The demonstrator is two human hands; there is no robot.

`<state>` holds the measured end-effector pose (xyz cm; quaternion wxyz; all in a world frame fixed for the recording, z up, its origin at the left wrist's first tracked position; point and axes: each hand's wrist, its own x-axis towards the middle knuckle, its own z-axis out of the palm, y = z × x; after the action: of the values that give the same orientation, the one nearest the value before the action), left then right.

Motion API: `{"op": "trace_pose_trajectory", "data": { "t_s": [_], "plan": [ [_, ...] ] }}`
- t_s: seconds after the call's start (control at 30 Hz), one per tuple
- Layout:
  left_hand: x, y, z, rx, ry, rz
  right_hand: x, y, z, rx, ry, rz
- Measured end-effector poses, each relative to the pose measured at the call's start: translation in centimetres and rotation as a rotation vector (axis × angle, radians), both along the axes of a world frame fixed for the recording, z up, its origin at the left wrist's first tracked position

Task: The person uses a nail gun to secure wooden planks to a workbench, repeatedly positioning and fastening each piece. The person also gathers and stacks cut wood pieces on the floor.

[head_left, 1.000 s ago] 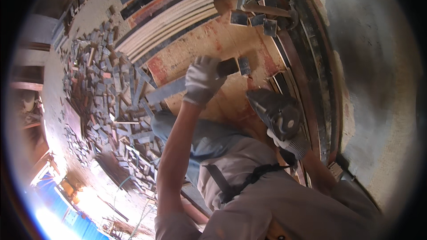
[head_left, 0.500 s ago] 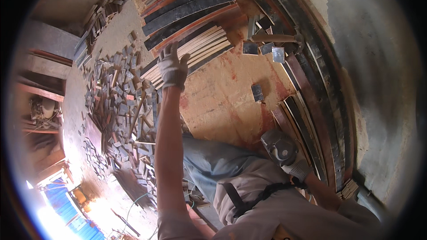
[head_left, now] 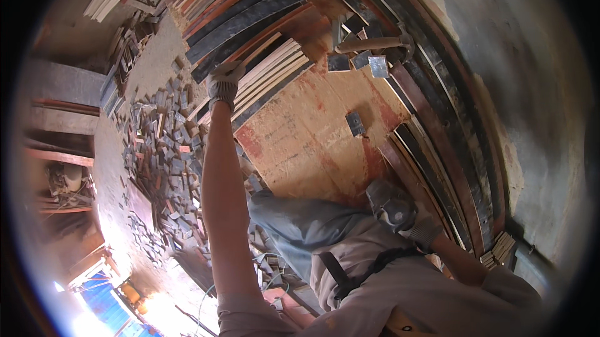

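Here the left hand (head_left: 224,84) touches pale slats (head_left: 269,74).

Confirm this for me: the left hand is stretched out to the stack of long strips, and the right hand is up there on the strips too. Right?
Not quite. The head view shows the gloved left hand reaching the stack of long strips, but the gloved right hand is not up there: it rests low on the plywood board, near the person's knee, well apart from the stack.
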<state>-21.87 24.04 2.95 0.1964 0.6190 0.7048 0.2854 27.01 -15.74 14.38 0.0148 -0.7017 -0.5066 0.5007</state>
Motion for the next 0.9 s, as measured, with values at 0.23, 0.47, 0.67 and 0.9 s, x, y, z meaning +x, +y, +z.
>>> {"op": "trace_pose_trajectory", "data": {
  "t_s": [0.23, 0.47, 0.67, 0.9],
  "plan": [
    [3.5, -4.0, 5.6, 0.513, 0.074, -0.027, 0.9, -1.7, -1.6, 0.385, 0.114, 0.054],
    [11.3, -19.1, 0.3, 0.011, 0.026, -0.360, 1.1, -0.4, -2.0, 0.146, 0.214, 0.091],
    [13.0, -22.2, -4.1, -0.070, -0.005, -0.261, 0.9, -0.5, -2.9, 0.167, 0.141, 0.171],
    [17.2, -20.0, -2.1, -0.003, 0.057, -0.173, 1.2, -1.0, -3.9, 0.182, 0.192, 0.118]
  ]
}}
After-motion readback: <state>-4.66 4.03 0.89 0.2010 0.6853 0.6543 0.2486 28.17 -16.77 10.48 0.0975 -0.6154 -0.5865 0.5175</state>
